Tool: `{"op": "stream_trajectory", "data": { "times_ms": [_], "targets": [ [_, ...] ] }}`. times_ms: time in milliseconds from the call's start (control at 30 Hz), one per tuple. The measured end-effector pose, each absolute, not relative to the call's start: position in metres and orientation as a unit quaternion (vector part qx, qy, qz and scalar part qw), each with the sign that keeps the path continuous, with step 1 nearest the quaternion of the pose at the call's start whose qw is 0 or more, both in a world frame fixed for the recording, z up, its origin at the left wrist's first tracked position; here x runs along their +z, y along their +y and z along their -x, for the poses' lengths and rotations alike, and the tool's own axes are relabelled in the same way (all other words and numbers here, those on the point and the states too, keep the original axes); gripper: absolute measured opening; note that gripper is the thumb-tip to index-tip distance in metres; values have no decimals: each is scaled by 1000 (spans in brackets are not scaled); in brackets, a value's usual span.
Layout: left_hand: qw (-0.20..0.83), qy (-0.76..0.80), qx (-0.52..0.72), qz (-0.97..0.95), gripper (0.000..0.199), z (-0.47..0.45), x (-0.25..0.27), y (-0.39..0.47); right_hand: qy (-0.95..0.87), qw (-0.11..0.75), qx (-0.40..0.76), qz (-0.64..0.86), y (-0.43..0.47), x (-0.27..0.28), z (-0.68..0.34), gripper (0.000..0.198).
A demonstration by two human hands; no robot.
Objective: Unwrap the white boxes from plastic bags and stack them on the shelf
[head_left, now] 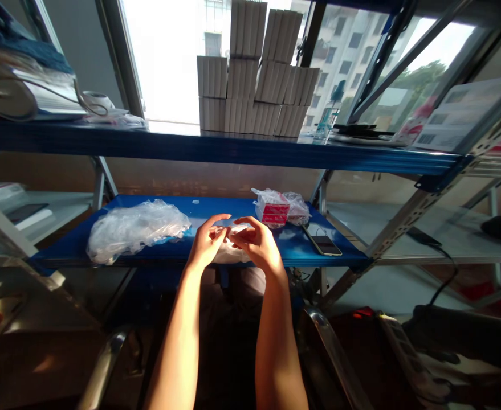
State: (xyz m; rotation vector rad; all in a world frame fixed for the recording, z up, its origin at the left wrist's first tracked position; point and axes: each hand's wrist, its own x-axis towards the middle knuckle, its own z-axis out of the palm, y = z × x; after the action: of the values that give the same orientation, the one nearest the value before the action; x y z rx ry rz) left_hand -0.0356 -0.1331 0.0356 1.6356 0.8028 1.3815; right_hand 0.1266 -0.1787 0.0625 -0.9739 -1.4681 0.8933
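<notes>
Boxes [275, 214], phone [326, 245] near right hand [257, 244]

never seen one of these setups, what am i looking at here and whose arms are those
There is no machine here: those are a person's own bare arms, seen from a camera worn on the head, looking forward and down. So the left hand appears on the left and the right hand on the right.

Both hands meet over a pale, crumpled item at the front of a blue shelf. Their fingers are bent close together, but whatever they may be pinching is too small to make out.

On that shelf, a bundle of clear plastic lies to the left; red boxes in plastic and a phone are to the right.
</notes>
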Motion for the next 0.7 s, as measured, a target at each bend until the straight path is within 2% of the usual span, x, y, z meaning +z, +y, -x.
{"op": "stream_trajectory", "data": {
  "times_ms": [100, 200, 300, 367, 500, 600, 700],
  "targets": [
    [406, 330, 519, -676, 36, 39, 39, -138, -642, 515, 324, 466, -172, 54, -127, 37],
    [382, 328, 482, -717, 34, 43, 44, -144, -646, 512, 180, 537, -163, 44, -124, 28],
    [344, 323, 463, -750, 33, 44, 47, -148, -683, 513, 69, 515, -155, 36, -122, 30],
    [303, 330, 479, -755, 30, 43, 47, -148, -711, 510, 89, 476, -151, 31, -120, 32],
    [222, 345, 548, -729, 19, 41, 42, -143, -676, 544, 204, 453, -145, 24, -118, 25],
    [225, 332, 572, -716, 17, 45, 37, -137, -639, 584, 270, 422, -146, 23, -120, 21],
    [219, 342, 586, -701, 11, 49, 32, -132, -624, 591, 337, 385, -150, 28, -123, 24]
  ]
}}
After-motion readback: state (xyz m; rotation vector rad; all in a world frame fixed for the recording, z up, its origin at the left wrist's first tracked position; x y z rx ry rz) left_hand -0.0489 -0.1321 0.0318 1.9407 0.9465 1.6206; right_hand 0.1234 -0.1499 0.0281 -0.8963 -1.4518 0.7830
